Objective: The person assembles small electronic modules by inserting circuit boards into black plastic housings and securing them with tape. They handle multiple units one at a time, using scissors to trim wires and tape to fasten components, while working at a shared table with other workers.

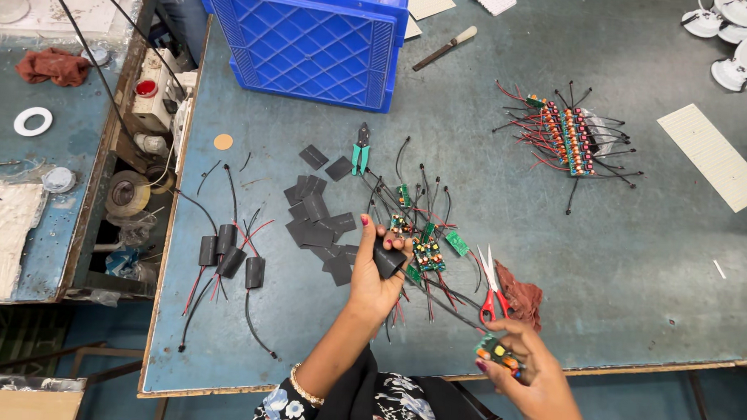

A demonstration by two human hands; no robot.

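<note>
My left hand [376, 274] pinches a short black sleeve tube [387, 258] above the blue-grey table [626, 274]. My right hand [519, 362], near the table's front edge, holds a small green circuit board [497, 353] with coloured parts and trailing wires. Just beyond my hands lies a loose pile of green circuit boards [423, 242] with red and black wires. Flat black sleeve pieces [318, 220] are scattered left of that pile. Red-handled scissors [494, 284] lie between my hands and a dark red cloth [522, 296].
Finished sleeved units [230, 258] with wires lie at the left. A neat row of wired boards [569, 139] sits at the back right. A blue crate [310, 36], green-handled pliers [360, 150], white lamp housings [744, 42], a cream strip [713, 155] and a neighbouring bench [37, 124] surround the work area.
</note>
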